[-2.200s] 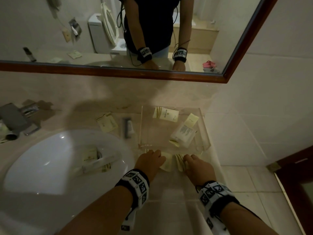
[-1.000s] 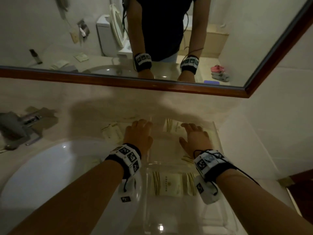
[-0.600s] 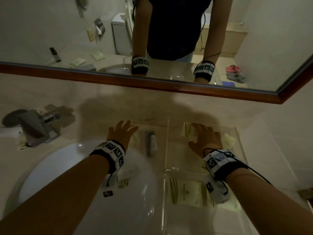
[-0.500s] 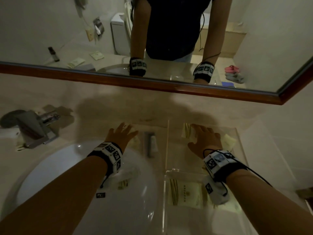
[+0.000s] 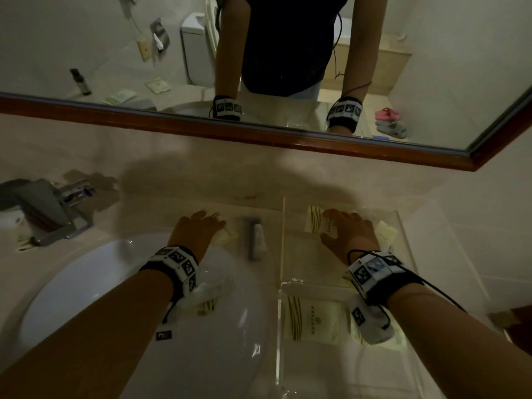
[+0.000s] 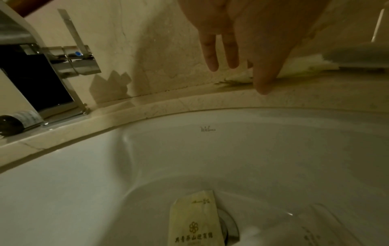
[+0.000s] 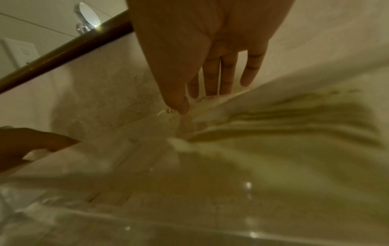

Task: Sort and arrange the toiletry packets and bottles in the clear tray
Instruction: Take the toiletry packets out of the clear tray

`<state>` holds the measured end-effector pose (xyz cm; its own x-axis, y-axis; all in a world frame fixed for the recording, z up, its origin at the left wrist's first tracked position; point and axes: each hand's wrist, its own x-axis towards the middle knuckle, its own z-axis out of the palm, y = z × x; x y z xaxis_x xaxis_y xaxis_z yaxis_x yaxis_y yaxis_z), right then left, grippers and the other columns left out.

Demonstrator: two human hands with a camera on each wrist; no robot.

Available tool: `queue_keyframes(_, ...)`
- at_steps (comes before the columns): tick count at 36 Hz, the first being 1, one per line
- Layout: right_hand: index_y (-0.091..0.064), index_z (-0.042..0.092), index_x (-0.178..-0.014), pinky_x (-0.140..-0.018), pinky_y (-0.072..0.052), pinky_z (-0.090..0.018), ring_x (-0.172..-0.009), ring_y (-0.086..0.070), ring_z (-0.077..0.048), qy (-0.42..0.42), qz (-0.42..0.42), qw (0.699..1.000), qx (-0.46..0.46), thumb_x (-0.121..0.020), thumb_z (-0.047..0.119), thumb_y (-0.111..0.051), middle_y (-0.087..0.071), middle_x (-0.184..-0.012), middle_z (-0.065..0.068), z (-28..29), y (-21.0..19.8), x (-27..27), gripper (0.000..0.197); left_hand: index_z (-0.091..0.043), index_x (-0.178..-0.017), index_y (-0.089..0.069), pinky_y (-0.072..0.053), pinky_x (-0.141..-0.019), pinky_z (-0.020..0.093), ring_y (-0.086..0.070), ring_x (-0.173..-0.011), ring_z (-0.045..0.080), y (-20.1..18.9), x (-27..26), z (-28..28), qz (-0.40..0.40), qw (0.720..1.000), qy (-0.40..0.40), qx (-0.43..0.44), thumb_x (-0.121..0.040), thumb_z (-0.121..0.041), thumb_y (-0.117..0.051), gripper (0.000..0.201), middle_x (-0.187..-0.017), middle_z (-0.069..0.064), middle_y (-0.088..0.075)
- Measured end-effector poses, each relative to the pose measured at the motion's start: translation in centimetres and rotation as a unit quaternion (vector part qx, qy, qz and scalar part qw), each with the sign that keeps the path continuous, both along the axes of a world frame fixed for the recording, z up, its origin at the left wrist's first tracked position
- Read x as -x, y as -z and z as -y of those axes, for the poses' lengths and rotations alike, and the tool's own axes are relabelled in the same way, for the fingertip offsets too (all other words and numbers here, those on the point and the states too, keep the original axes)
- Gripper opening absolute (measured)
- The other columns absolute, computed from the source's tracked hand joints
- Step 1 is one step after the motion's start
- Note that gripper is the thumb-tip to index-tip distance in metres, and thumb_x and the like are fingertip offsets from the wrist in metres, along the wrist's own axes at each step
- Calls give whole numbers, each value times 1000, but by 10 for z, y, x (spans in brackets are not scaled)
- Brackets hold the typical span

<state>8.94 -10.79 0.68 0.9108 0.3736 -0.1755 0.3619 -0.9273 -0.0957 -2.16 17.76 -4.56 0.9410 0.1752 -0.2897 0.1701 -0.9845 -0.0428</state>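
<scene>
The clear tray (image 5: 283,240) stands on the counter right of the sink. My right hand (image 5: 342,226) lies flat in the tray's far section, with straight fingers on a cream packet with gold stripes (image 5: 312,224). The thumb touches that packet's edge (image 7: 168,110). Another cream packet (image 5: 385,236) lies just right of that hand. A striped packet (image 5: 313,321) sits in the near section. My left hand (image 5: 201,223) is outside the tray, its fingers straight over a cream packet (image 5: 227,236) on the counter. A small tube (image 5: 257,237) lies between that packet and the tray wall.
The white sink (image 5: 86,283) fills the lower left, and a cream packet (image 6: 193,221) lies by its drain. A chrome faucet (image 5: 51,208) stands at the far left, with a small dark bottle (image 6: 12,123) lying beside it. The wood-framed mirror (image 5: 259,136) runs above the backsplash.
Both hands moved from the tray's near edge toward the wall. The left hand shifted left off the tray wall onto the counter packet. The right hand settled on the striped packet.
</scene>
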Motion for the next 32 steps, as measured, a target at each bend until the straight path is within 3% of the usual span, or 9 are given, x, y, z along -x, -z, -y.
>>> queue_keyframes(6, -40, 30, -131, -98, -33, -39, -119, -45, -28, 9, -4, 1000, -6, -84, 37, -59, -54, -131, 0, -5, -3, 3, 51, -30, -145, -26, -17, -117, 38, -15, -146, 19, -4, 1, -2, 8, 1000, -15, 15, -100, -20, -36, 48, -157, -3, -21)
queue_keyframes(12, -40, 29, -132, -99, -36, -37, -117, -47, -28, 11, -31, 999, -2, -82, 24, -61, -54, -130, -4, -8, -10, 6, 55, -25, -145, -29, -22, -115, 38, -34, -136, 24, -16, 2, 0, 10, 1000, -25, 3, -99, -18, -37, 47, -150, 5, -35)
queue_keyframes(20, -44, 26, -122, -77, -45, -34, -94, -59, -34, 36, -40, 998, -26, -83, 14, -53, -62, -107, -14, -17, -12, 10, 43, -26, -126, -50, -39, -93, 33, -60, -105, 24, -37, -1, 3, 90, 995, 10, -29, -97, -20, -39, 32, -119, 2, -63)
queue_keyframes(27, -47, 22, -119, -75, -38, -33, -89, -58, -34, -1, 5, 1000, -26, -91, 13, -39, -65, -102, -15, -20, -18, 21, 31, -18, -125, -52, -38, -91, 34, -55, -106, 25, -59, 2, 16, 132, 990, 19, 35, -98, -17, -37, 30, -121, 5, -56)
queue_keyframes(32, -50, 19, -124, -87, -43, -36, -99, -60, -32, -23, 58, 998, -28, -95, 14, -38, -66, -110, -13, -12, -25, 29, 32, -16, -120, -55, -39, -86, 35, -56, -102, 27, -77, 6, 38, 173, 982, 47, 56, -96, -12, -39, 29, -118, 5, -57)
